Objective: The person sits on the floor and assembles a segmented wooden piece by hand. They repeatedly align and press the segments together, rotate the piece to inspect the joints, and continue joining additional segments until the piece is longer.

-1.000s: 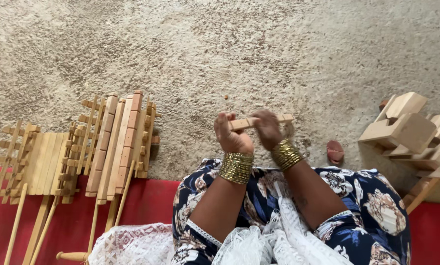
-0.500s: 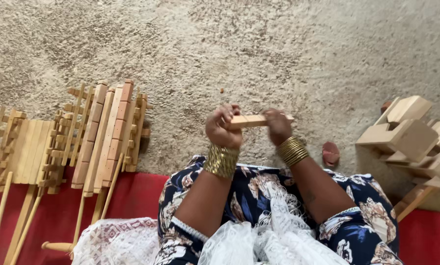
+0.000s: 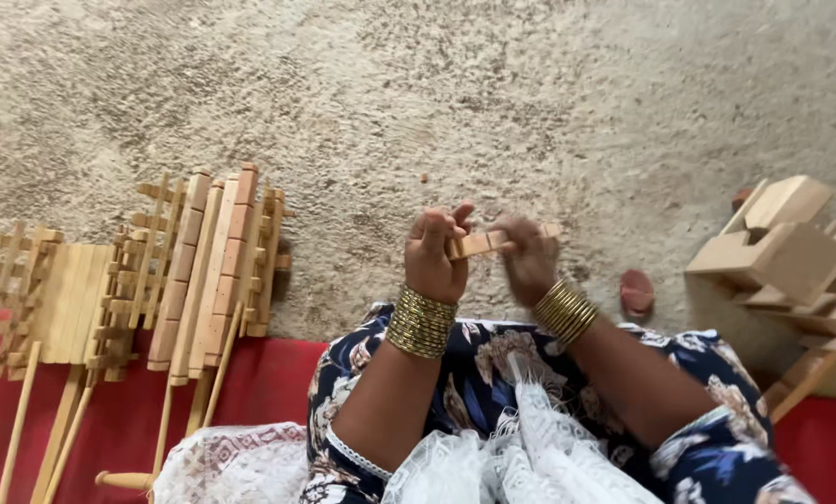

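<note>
Nearest, a lap in dark blue floral cloth [image 3: 493,373] with white lace [image 3: 530,448], seated on a red mat [image 3: 250,392] along the near edge of the floor. Just beyond, two hands with one small wooden stick [image 3: 479,245] between them, over the rough grey floor [image 3: 437,112]. Left hand [image 3: 437,257]: clenched on the stick's left end, thumb up. Right hand [image 3: 528,261]: grip on the other end, motion-blurred, so exact finger placement hard to tell. Since half a second ago: stick tilted slightly and drawn a little nearer the body, right hand in quick motion along it — probably working or smoothing the piece, not yet set down.

Counted: two stacks of gold bangles [image 3: 420,322], one per wrist. Two clusters of slatted wooden frames with long handles [image 3: 208,261] toward the left edge, overlapping the mat. One heap of pale wooden blocks [image 3: 782,252] at the right edge, exact number unclear. One reddish stone-like lump [image 3: 636,291] between right hand and blocks.
</note>
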Tool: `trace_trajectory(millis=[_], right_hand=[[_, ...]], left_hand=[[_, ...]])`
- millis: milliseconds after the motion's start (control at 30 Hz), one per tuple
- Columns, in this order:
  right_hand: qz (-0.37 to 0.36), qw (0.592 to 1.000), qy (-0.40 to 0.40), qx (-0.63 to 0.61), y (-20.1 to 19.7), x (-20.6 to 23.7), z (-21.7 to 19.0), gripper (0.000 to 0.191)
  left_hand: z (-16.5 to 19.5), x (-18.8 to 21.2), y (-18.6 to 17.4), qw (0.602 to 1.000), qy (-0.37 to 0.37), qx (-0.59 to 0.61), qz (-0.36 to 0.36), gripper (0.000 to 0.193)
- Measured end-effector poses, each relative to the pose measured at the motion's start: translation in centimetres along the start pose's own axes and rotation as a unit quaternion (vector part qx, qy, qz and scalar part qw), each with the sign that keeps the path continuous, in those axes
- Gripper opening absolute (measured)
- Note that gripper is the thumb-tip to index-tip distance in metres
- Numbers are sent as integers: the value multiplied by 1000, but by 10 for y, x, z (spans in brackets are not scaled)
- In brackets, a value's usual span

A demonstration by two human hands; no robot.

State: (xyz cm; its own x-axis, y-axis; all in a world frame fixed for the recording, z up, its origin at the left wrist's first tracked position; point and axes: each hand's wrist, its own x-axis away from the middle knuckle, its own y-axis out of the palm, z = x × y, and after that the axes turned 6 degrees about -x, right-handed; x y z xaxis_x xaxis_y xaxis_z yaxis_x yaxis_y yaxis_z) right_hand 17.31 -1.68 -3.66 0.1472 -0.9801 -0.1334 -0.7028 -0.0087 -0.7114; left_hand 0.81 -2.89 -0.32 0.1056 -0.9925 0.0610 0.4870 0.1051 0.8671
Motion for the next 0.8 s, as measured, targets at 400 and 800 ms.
trace_trajectory(millis=[400, 800], right_hand=[[14, 999, -1, -48, -19, -22, 22, 43], [64, 989, 110, -81, 3, -22, 22, 39]], left_hand=[[26, 2, 31, 926, 86, -131, 344, 37], [5, 7, 12, 989, 85, -106, 54, 40]])
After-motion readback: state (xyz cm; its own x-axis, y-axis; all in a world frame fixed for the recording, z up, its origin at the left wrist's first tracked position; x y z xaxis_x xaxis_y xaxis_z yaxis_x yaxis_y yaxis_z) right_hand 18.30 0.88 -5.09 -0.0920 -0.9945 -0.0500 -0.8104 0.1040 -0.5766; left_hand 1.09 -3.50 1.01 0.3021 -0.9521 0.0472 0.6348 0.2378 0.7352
